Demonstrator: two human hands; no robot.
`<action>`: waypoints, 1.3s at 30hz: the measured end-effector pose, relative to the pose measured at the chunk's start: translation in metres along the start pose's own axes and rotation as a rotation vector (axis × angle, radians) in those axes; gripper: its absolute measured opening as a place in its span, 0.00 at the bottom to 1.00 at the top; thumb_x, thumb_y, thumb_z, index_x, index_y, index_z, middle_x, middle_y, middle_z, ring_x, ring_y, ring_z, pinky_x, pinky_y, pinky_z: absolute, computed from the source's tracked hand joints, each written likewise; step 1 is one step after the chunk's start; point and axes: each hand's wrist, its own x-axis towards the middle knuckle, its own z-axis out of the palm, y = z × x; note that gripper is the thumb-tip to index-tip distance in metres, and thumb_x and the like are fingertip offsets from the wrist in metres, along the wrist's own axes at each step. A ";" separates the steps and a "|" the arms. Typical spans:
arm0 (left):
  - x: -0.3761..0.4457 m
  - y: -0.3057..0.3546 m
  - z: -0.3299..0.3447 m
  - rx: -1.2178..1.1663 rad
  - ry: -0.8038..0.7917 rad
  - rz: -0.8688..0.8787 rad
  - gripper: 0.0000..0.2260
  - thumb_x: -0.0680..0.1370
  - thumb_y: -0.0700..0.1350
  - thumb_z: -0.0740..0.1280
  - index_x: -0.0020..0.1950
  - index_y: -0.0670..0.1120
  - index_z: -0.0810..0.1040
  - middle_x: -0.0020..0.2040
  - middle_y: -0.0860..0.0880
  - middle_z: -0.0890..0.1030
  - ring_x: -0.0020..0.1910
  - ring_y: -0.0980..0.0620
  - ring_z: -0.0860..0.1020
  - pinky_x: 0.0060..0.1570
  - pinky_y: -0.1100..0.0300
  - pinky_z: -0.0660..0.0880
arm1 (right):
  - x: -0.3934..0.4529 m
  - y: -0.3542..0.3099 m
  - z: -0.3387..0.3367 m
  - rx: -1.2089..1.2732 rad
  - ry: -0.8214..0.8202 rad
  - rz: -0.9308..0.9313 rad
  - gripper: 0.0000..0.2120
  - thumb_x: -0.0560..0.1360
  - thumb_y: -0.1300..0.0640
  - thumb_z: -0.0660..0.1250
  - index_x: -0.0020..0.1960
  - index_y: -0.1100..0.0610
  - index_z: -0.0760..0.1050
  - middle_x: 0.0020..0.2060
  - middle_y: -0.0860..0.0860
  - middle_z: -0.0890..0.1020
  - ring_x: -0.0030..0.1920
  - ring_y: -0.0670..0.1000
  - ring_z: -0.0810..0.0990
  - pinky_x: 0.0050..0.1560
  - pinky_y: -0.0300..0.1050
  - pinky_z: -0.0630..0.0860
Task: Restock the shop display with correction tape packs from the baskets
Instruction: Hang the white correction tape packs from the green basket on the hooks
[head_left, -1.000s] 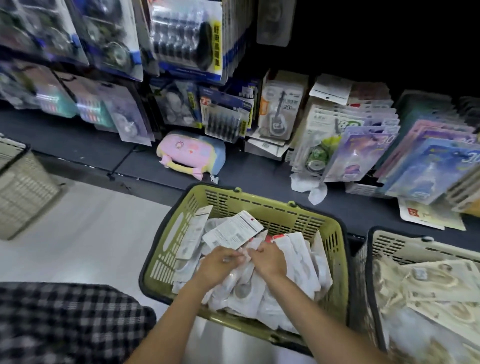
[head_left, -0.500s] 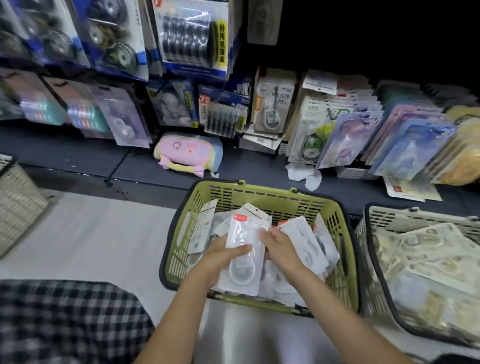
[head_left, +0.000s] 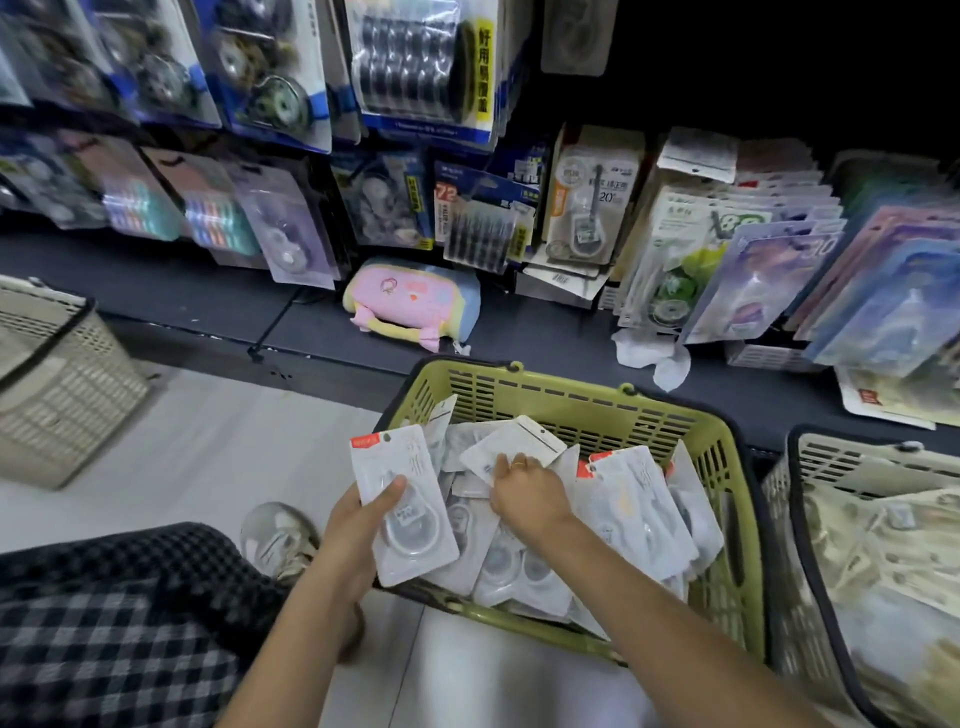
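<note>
A green basket (head_left: 571, 395) on the floor holds several white correction tape packs (head_left: 639, 509). My left hand (head_left: 358, 525) grips one white pack (head_left: 402, 499) with a red label at its top, held upright over the basket's near left corner, thumb across its front. My right hand (head_left: 524, 493) reaches into the basket with its fingers on another white pack (head_left: 511, 447) lying on the pile; whether it grips that pack is hidden. The dark display shelf (head_left: 208, 296) behind carries rows of carded packs (head_left: 753, 280).
A beige basket (head_left: 831, 457) of yellowish packs stands at the right, and another beige basket (head_left: 57, 384) at the left. A pink plush case (head_left: 410, 301) lies on the shelf. My checked trouser leg (head_left: 104, 623) and a shoe (head_left: 280, 535) are at bottom left.
My left hand has lifted one pack out toward the basket's left edge. My right hand has let go of it and moved onto another pack in the pile.
</note>
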 end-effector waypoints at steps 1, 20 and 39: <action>0.005 0.002 0.001 -0.011 0.005 0.002 0.12 0.78 0.42 0.67 0.61 0.43 0.77 0.52 0.41 0.84 0.50 0.41 0.82 0.52 0.47 0.78 | -0.003 0.005 -0.006 -0.057 0.109 0.003 0.28 0.74 0.59 0.66 0.70 0.68 0.63 0.54 0.63 0.79 0.55 0.59 0.79 0.48 0.49 0.77; 0.031 0.026 -0.012 -0.233 0.009 0.096 0.25 0.68 0.40 0.72 0.65 0.43 0.75 0.56 0.41 0.82 0.49 0.43 0.82 0.44 0.49 0.81 | -0.002 -0.041 -0.044 1.588 -0.221 0.320 0.12 0.80 0.52 0.59 0.42 0.54 0.76 0.30 0.49 0.82 0.32 0.46 0.79 0.36 0.39 0.75; 0.017 0.029 -0.009 -0.129 0.068 0.243 0.17 0.77 0.40 0.68 0.62 0.54 0.71 0.59 0.49 0.81 0.53 0.52 0.83 0.44 0.57 0.81 | -0.017 -0.058 -0.072 0.993 0.593 0.254 0.07 0.71 0.58 0.70 0.48 0.51 0.75 0.42 0.46 0.78 0.39 0.45 0.76 0.37 0.35 0.70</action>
